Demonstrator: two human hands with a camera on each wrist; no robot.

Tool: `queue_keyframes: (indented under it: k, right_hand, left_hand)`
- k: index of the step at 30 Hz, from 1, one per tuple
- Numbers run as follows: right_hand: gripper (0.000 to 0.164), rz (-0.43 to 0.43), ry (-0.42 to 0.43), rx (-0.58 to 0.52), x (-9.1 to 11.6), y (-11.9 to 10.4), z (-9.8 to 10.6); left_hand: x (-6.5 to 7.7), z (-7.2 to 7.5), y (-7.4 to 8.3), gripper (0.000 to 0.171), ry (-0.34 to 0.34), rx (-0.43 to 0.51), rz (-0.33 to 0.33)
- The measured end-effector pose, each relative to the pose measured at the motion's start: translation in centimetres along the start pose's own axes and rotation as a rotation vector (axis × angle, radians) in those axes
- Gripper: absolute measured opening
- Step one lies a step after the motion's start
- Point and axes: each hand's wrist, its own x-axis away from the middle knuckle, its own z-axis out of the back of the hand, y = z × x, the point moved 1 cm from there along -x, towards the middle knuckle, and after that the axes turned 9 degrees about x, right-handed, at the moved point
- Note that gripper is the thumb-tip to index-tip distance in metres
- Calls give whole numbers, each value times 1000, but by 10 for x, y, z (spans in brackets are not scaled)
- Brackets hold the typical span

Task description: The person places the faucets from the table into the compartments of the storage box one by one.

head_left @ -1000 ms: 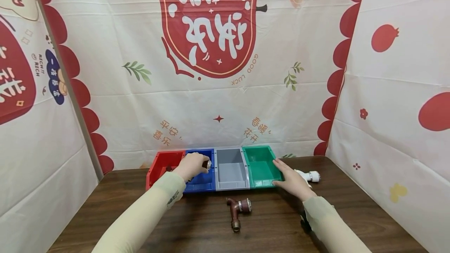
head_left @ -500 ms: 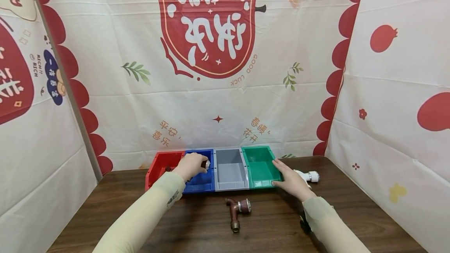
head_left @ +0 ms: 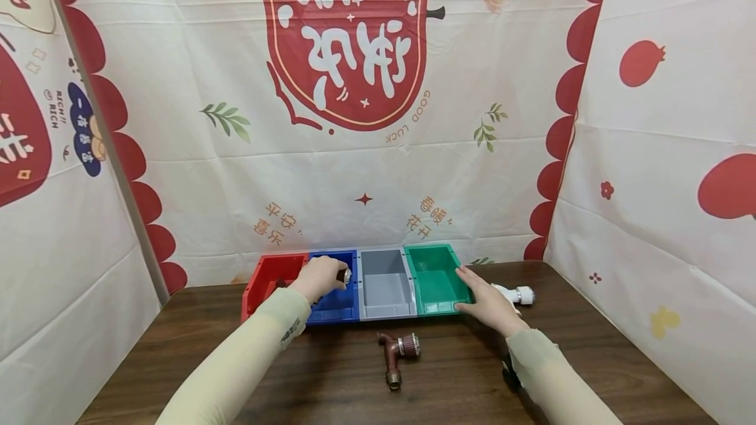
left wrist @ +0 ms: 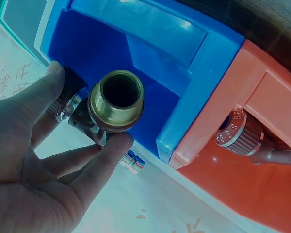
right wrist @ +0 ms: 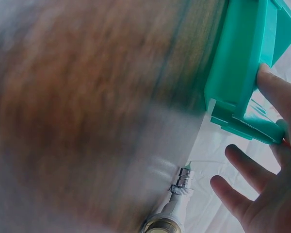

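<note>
My left hand (head_left: 319, 279) grips a dark tap (left wrist: 114, 113) over the blue bin (head_left: 335, 313). In the left wrist view the tap's brass threaded end faces the camera, with thumb and fingers around its body and ribbed knob. My right hand (head_left: 493, 302) rests against the right side of the green bin (head_left: 440, 277). Its thumb touches the bin's rim in the right wrist view, while other fingers spread out straight. A reddish-brown tap (head_left: 392, 354) lies on the table before the grey bin (head_left: 386, 281).
Left of the blue bin stands the red bin (head_left: 262, 284), holding a brown tap (left wrist: 242, 138). A white tap (head_left: 523, 295) lies right of the green bin, partly hidden by my right hand. Printed cloth (head_left: 354, 176) hangs behind the bins and along both sides.
The head view has shifted very slightly. Both hands keep their places, the left still holding the dark tap at the blue bin.
</note>
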Motion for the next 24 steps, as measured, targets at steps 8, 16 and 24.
queue_keyframes:
  k: [8, 16, 24]
  right_hand:
    - [83, 4, 5, -5, 1, 0, -1]
    - [82, -2, -3, -8, 1, 0, 1]
    - [82, -3, -3, -9, 1, -2, 2]
  left_hand:
    - [-3, -1, -2, 46, 3, 16, 16]
    - [-5, -3, -4, 47, -5, 21, 24]
    - [-6, -4, -4, 46, 3, 3, 27]
